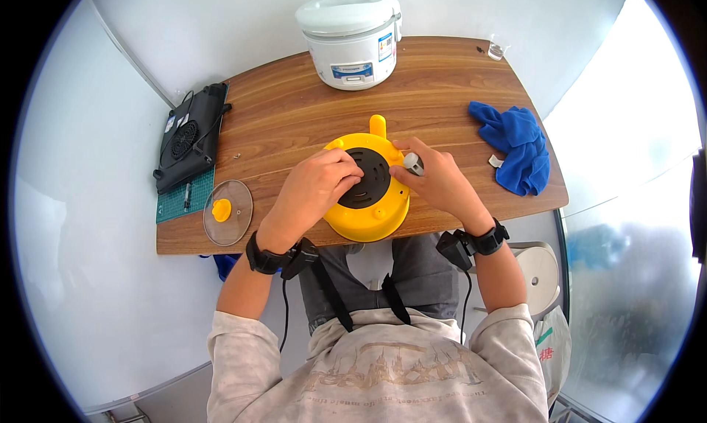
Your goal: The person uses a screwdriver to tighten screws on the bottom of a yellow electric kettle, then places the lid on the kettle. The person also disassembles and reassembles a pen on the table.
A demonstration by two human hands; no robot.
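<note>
In front of me, near the table's front edge, a yellow electric pot [361, 225] rests with its bottom up. Its handle points to the far side, and a round black slotted plate [362, 190] covers the middle of its base. My left hand [321, 181] is over the plate's left part, its fingertips pinched together; whether anything is between them is hidden. Against the pot's right side, my right hand [436, 178] has its fingers curled around a short grey-white cylinder [414, 163] with a darker end. Its thumb and forefinger reach the pot's rim.
A glass lid [239, 223] with a yellow knob lies left, beside a green cutting mat [171, 207] bearing a pen. Behind stands a black induction cooker [193, 139] on edge. A white rice cooker [352, 54], small clear cup [497, 51] and blue cloth [515, 147] occupy the back and right.
</note>
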